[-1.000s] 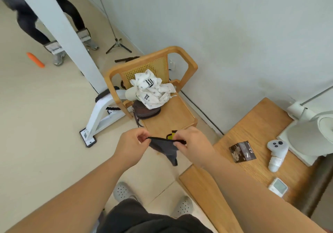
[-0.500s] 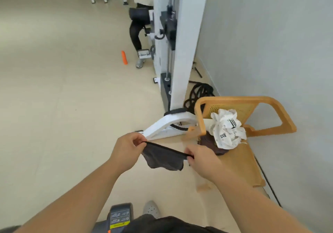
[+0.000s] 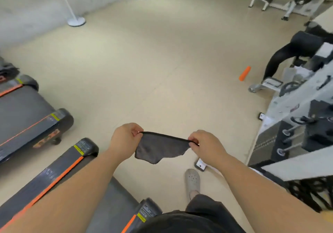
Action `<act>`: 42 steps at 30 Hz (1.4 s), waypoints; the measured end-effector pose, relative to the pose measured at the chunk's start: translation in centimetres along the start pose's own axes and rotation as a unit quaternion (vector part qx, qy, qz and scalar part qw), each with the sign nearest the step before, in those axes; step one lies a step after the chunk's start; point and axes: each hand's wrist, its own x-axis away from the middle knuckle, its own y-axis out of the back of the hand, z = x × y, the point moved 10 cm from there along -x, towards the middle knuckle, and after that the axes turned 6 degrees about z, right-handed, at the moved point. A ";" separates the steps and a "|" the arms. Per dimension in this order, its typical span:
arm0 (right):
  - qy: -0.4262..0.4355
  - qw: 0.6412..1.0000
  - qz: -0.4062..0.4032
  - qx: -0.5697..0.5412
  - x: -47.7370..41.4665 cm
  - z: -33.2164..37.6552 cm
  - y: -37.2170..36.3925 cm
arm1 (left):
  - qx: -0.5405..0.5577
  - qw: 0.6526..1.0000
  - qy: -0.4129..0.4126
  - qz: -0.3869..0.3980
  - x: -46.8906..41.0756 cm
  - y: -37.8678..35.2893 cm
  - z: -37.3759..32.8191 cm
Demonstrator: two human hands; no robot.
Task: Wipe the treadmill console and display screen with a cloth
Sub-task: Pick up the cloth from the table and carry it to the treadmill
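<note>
At frame centre the left hand [image 3: 124, 140] and right hand [image 3: 206, 145] each pinch a top corner of the dark cloth [image 3: 160, 147]. Fold it into a flat pad before reaching the console, which is out of view.

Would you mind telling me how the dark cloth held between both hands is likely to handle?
Probably floppy: the cloth sags below the edge stretched between left hand and right hand. Likely light, since fingertip pinches carry it.
</note>
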 end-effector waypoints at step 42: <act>0.672 0.632 0.344 0.175 -8.0 73.5 -28.2 | 0.283 0.534 0.487 -0.630 37.5 23.8 35.6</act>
